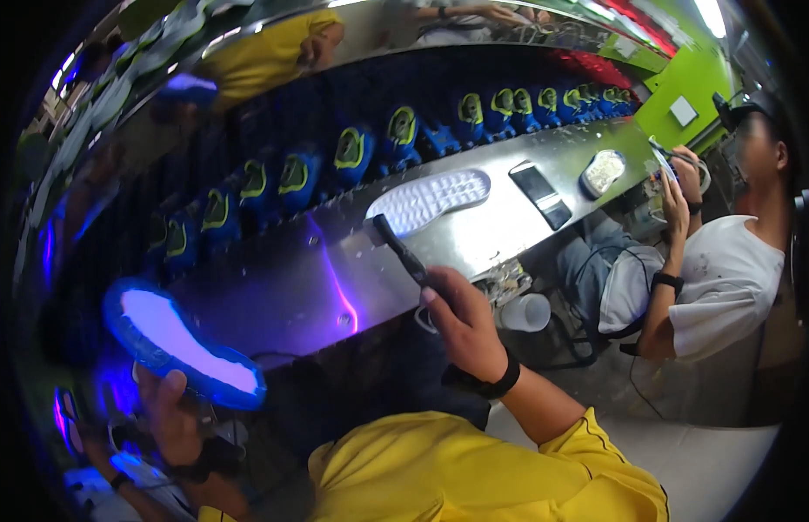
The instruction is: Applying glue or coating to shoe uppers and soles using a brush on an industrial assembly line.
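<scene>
At lower left, a blue shoe (187, 344) is sitting gripped in the left hand (171, 409); centrally, the right hand (465, 322) is holding a brush (397, 246) near a white sole (431, 198). Other shoes (351, 157) are lining the metal bench (274, 296); a co-worker (726, 283) is sitting right.

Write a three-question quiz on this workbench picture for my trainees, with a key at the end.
1. Which of the wearer's hands holds the black-handled tool?
2. True or false: on the metal bench, the phone lies to the right of the white sole.
3. Fill in: the left hand holds a shoe piece with a pale underside and a ____ rim.

Key:
1. The right hand.
2. True.
3. Blue.
</scene>
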`<state>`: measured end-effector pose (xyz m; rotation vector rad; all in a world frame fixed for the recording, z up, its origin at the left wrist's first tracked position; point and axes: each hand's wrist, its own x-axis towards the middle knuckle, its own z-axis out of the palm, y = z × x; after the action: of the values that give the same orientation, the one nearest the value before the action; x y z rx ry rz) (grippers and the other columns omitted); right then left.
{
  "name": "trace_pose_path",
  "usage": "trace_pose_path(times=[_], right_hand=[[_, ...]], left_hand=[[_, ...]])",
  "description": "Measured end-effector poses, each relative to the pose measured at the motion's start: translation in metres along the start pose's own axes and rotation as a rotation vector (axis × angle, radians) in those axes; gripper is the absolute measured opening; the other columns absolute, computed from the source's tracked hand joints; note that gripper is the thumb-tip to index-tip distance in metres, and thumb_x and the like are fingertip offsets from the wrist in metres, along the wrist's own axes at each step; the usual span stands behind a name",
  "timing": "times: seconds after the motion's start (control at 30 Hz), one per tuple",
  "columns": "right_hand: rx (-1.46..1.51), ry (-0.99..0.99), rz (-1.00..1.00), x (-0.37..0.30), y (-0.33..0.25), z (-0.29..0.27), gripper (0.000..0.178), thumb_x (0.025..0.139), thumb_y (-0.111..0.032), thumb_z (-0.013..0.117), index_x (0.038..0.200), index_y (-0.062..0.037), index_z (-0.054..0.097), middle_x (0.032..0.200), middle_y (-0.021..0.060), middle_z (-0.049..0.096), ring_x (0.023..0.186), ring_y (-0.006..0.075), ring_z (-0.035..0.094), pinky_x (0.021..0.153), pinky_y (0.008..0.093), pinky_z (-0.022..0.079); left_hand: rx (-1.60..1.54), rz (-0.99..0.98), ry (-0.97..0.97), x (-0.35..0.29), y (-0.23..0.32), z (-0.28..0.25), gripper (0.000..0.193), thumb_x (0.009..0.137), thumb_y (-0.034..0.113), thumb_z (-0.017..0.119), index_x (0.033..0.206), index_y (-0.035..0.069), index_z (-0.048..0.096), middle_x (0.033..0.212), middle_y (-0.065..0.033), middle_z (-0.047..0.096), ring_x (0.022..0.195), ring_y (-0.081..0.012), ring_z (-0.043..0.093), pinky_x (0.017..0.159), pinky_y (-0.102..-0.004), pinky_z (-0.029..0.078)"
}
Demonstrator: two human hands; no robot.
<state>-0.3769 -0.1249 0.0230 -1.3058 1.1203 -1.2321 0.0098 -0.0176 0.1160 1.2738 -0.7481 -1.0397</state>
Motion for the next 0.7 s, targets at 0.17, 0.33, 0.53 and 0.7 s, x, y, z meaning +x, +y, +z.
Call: trace_pose_path(times=[0.17,0.33,0.53,0.7], right_hand=[[-0.017,-0.12,0.091,-0.01,-0.014,0.031,0.03,0.104,-0.01,0.068,0.13,0.0049,0.067,0.096,0.0062,0.073,0.085,0.0105,0.064,0.08,0.0268,0.052],[-0.089,-0.222,0.116,-0.018,-0.006,0.064,0.027,0.104,-0.011,0.068,0.126,0.0028,0.07,0.085,0.0007,0.069,0.075,0.0055,0.057,0.068,0.0232,0.047],[-0.213,-0.196,0.085,-0.023,-0.005,0.09,0.025,0.102,-0.016,0.072,0.117,0.0033,0.073,0.077,0.0,0.067,0.073,0.0047,0.054,0.065,0.0242,0.043],[-0.201,-0.372,0.318,-0.016,-0.004,0.092,0.025,0.106,-0.019,0.068,0.114,0.0031,0.074,0.083,-0.0023,0.065,0.072,0.0042,0.051,0.064,0.0209,0.038]], left_hand=[[0.558,0.023,0.152,-0.053,0.054,-0.01,0.101,0.071,0.024,0.096,0.154,0.002,0.043,0.142,-0.0137,0.055,0.127,-0.0255,0.059,0.11,-0.042,0.048],[0.736,0.359,0.032,-0.01,-0.015,0.005,0.089,0.064,0.017,0.1,0.141,0.002,0.058,0.128,-0.0103,0.068,0.116,-0.0228,0.068,0.101,-0.0399,0.055],[0.836,0.673,0.082,0.018,-0.076,0.025,0.079,0.065,0.017,0.098,0.134,0.002,0.062,0.124,-0.0184,0.071,0.114,-0.0308,0.071,0.097,-0.0415,0.057],[0.77,0.748,0.095,0.003,-0.103,0.012,0.077,0.063,0.01,0.095,0.132,0.003,0.063,0.13,-0.0194,0.068,0.118,-0.0391,0.067,0.1,-0.0447,0.056]])
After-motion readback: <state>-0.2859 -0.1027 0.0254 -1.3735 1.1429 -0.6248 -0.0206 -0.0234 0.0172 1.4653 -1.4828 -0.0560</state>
